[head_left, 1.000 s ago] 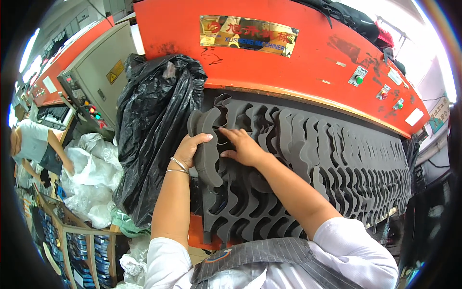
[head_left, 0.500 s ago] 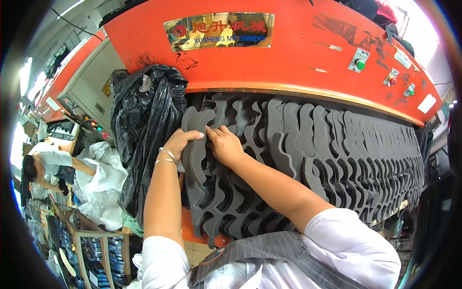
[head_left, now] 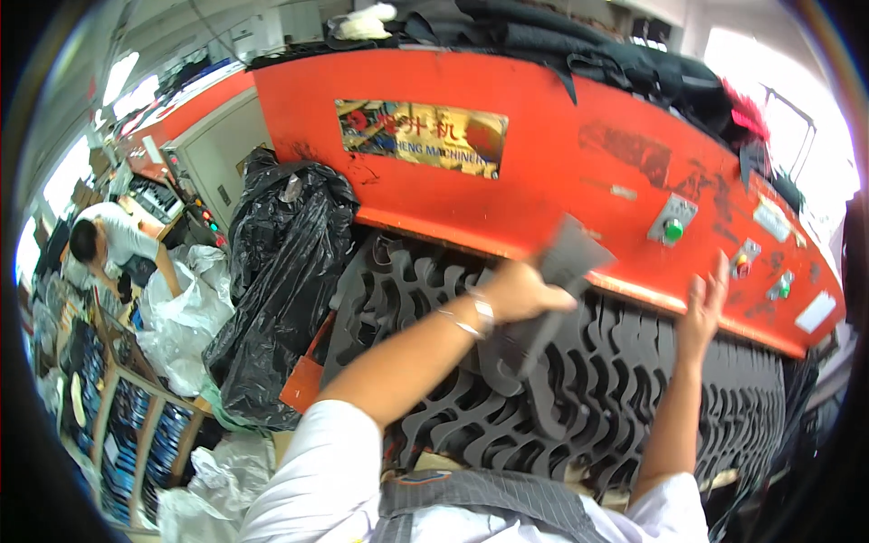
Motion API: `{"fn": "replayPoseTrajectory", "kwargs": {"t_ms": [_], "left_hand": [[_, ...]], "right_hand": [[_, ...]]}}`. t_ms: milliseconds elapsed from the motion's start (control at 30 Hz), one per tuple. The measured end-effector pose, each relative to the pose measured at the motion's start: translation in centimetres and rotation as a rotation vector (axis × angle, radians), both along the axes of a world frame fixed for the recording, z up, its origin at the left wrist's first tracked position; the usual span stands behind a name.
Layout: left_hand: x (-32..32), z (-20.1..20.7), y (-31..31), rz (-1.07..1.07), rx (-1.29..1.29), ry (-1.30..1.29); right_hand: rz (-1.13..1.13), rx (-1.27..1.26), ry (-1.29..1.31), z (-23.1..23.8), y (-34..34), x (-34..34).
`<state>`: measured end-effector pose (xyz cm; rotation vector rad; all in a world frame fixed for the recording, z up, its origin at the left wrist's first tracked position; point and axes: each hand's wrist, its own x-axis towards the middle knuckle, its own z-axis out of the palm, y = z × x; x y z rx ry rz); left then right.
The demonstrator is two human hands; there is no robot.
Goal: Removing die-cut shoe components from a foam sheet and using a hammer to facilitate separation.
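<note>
Bright orange-red machine front (head_left: 561, 172) with a shiny gold plate (head_left: 421, 138). Dark grey foam sheet (head_left: 579, 380), all wavy cut-out pattern. Same grey on the cut piece (head_left: 557, 285). Glossy black bin bag (head_left: 281, 281), white sleeves (head_left: 317, 480), green button (head_left: 673, 230).

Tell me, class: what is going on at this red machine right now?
A person stands at a red machine whose bed holds a dark grey sheet cut through with rows of curved openings. The left hand holds a dark grey cut piece lifted above the sheet, blurred by motion. The right hand is open and raised near the machine's lower edge, holding nothing. A black plastic bag hangs at the left, and another person bends over work further left.
</note>
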<state>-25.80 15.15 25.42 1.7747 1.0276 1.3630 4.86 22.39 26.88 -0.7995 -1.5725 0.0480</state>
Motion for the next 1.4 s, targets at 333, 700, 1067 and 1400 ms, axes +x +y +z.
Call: {"fn": "replayPoseTrajectory", "kwargs": {"t_ms": [333,700,1067,1400], "left_hand": [[19.6,8.3,10.2,-0.054,0.278,0.188],[14.4,1.7,-1.6,-0.409,-0.120,0.195],[3.2,-11.8,-17.1,-0.064,-0.753,0.399],[3.6,-13.5,-22.3,0.131,-0.675,0.413]], "right_hand": [[-1.025,-0.038,0.226,5.1,18.3,41.0],[-1.131,-0.091,0.270,1.3,20.3,40.1],[-1.133,-0.269,0.154,-1.8,18.3,41.5],[-0.572,0.145,0.125,1.9,5.9,20.1]]}}
